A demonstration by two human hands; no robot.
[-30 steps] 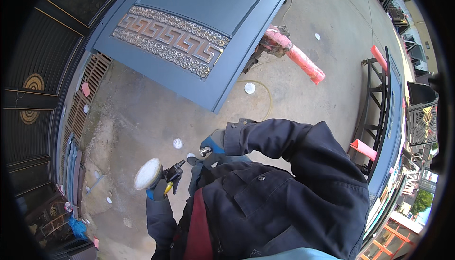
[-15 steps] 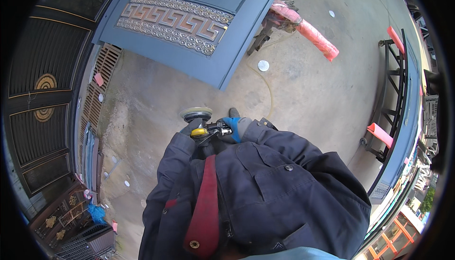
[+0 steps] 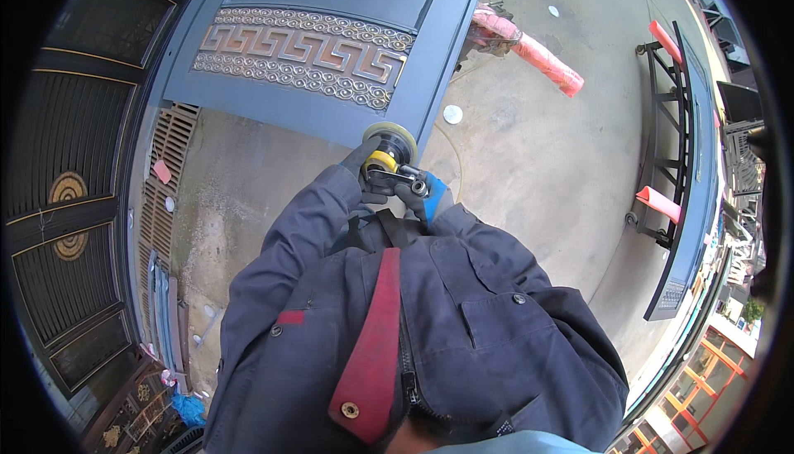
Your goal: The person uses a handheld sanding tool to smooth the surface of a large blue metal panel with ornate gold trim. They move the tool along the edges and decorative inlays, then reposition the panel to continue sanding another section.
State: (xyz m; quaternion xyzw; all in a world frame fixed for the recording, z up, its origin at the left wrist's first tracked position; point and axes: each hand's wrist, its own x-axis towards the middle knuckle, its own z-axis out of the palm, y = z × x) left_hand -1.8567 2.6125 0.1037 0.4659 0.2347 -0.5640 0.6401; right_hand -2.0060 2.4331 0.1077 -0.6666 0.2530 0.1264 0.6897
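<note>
Both my hands hold a round disc sander (image 3: 395, 150) with a yellow and black body. Its pad tilts up, away from me. My left hand (image 3: 361, 159), in a dark glove, is wrapped around the side of the sander's head. On the handle end, by the metal fitting, my right hand (image 3: 432, 196) is closed in a blue and grey glove. Just beyond the sander lies a blue-grey metal door panel (image 3: 438, 49) with a copper-toned key-pattern relief (image 3: 306, 47). The pad overlaps its near right corner in view; I cannot tell whether they touch.
A pink-wrapped support (image 3: 542, 61) sticks out at the panel's right. Far right stands a black wheeled frame (image 3: 674, 123) with pink padding. At left are a floor grate (image 3: 157, 206) and dark doors (image 3: 70, 140). A thin hose (image 3: 457, 152) crosses the concrete floor.
Both hands have raised the sander and moved it forward and slightly right, to the panel's near corner. The pad has tilted toward the panel. My view has shifted a little.
</note>
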